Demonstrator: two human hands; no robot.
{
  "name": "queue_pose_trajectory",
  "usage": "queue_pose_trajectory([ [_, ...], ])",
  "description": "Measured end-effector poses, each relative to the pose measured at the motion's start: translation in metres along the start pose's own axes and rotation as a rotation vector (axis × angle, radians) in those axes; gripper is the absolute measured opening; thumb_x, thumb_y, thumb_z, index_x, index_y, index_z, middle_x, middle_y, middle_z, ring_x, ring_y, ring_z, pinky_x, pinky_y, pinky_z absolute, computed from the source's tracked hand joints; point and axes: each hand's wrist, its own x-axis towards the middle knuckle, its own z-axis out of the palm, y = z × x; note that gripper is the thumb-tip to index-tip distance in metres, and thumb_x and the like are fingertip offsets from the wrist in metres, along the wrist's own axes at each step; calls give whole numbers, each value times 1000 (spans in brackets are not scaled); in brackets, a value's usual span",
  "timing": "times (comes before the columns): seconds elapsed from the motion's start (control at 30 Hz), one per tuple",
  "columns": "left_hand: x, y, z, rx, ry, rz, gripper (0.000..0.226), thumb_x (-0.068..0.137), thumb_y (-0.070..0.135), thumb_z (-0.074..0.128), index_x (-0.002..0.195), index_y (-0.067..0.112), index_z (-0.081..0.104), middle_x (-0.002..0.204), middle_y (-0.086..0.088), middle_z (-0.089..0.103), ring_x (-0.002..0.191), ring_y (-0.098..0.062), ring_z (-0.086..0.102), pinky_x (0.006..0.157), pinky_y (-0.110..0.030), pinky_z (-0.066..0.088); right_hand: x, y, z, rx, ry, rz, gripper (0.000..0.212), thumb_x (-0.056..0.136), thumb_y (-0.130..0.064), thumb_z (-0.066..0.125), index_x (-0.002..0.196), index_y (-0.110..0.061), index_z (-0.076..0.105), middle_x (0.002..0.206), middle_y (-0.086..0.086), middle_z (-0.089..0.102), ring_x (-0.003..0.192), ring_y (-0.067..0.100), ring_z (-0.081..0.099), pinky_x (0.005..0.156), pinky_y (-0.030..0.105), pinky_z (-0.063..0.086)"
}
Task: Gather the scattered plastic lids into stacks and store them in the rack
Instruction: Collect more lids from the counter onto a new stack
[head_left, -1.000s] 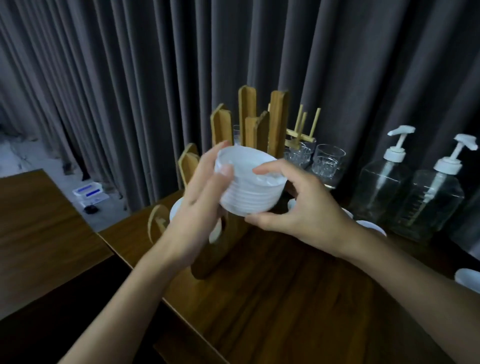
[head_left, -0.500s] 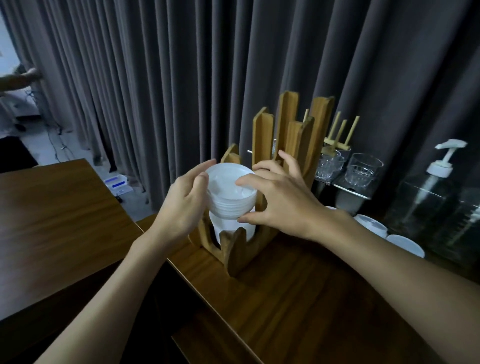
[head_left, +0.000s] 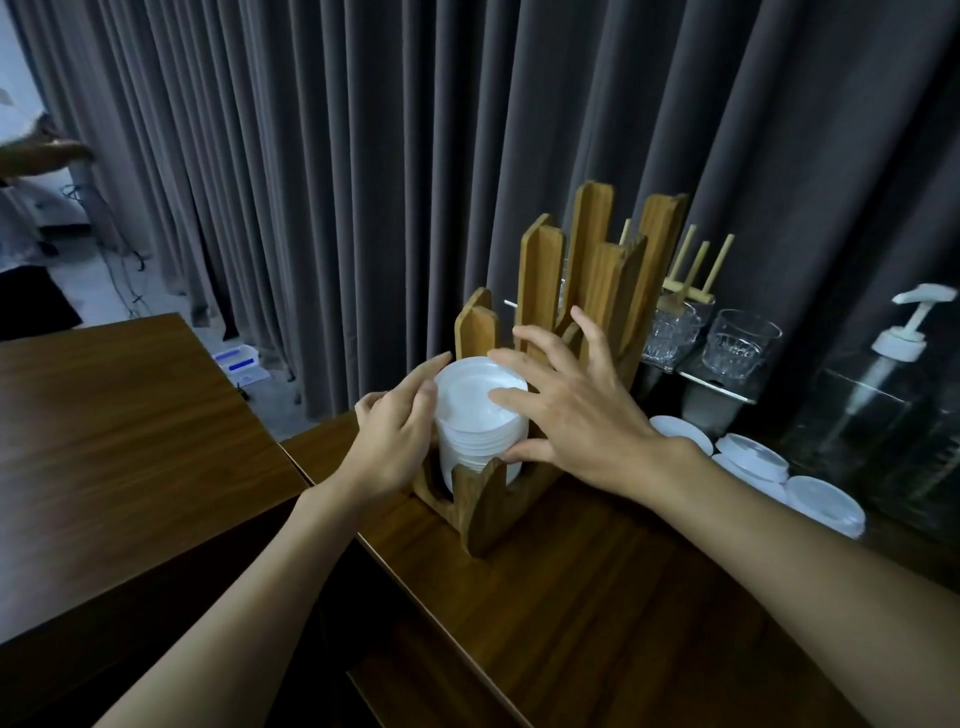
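seating lid stack (head_left: 480, 415) in front slot of rack (head_left: 540, 364): left hand (head_left: 395, 441) and right hand (head_left: 576, 415) fingers loosely curled against its sides, steadying it. more lids (head_left: 779, 473) right of rack.

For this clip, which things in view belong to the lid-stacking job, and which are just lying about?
Part of the job:
- stack of lids, sitting in the wooden rack
- left hand and right hand, both on that stack
- loose lids on the counter

Just lying about:
- drinking glasses
- pump bottle
- curtain
- side table
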Motion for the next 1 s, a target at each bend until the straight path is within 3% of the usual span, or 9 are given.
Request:
queue_pose_trajectory([
  [0.1,2,-4,1,-19,-1,12,35,102,51,24,129,67,40,116,48,51,136,-4,41,121,-55,21,-2,3,1,-35,8,-23,55,77,-63,69,119,-27,70,140,1,59,146,31,30,116,70,5],
  [0.3,4,-2,3,16,-37,26,44,104,54,24,143,45,44,136,31,46,142,-10,37,120,-59,24,-5,-2,5,-85,6,-18,52,81,-60,67,119,-25,69,129,-6,66,147,29,28,115,71,-1],
  [0.43,4,-3,1,-90,-39,19,42,108,43,33,146,35,47,144,20,49,138,-3,37,119,-39,32,-7,-2,4,-36,54,-24,52,78,-57,72,118,-23,70,129,-4,67,146,29,32,115,72,4],
  [0.5,3,-2,1,-115,-45,28,42,107,42,37,147,33,47,141,23,48,134,2,37,111,-22,34,-9,-2,4,-21,70,-26,52,78,-56,73,117,-22,70,130,-3,66,146,29,33,115,72,6],
  [0.57,1,0,-1,-118,-43,34,43,106,42,39,146,32,48,141,23,49,133,2,38,103,-16,33,-10,-1,4,-8,84,-28,51,78,-54,74,116,-21,71,129,-2,66,145,30,35,115,72,6],
  [0.7,0,1,-4,-124,-11,39,45,104,47,38,145,32,49,143,17,52,136,-4,41,111,-30,35,-12,-2,3,-8,103,-36,48,78,-53,74,113,-20,71,129,-1,66,144,30,36,116,71,6],
  [0.87,-3,5,-6,-119,1,12,44,105,44,42,147,33,45,142,12,54,131,-6,44,106,-31,39,-14,-1,2,-9,116,-34,48,79,-54,74,113,-21,71,130,-2,65,144,29,36,115,71,10],
  [1.0,-8,9,-7,-92,9,34,47,100,54,47,143,36,46,127,23,56,123,-4,50,106,-36,44,-17,0,1,-2,129,-33,49,78,-54,75,115,-22,70,130,-2,64,144,28,37,115,71,11],
])
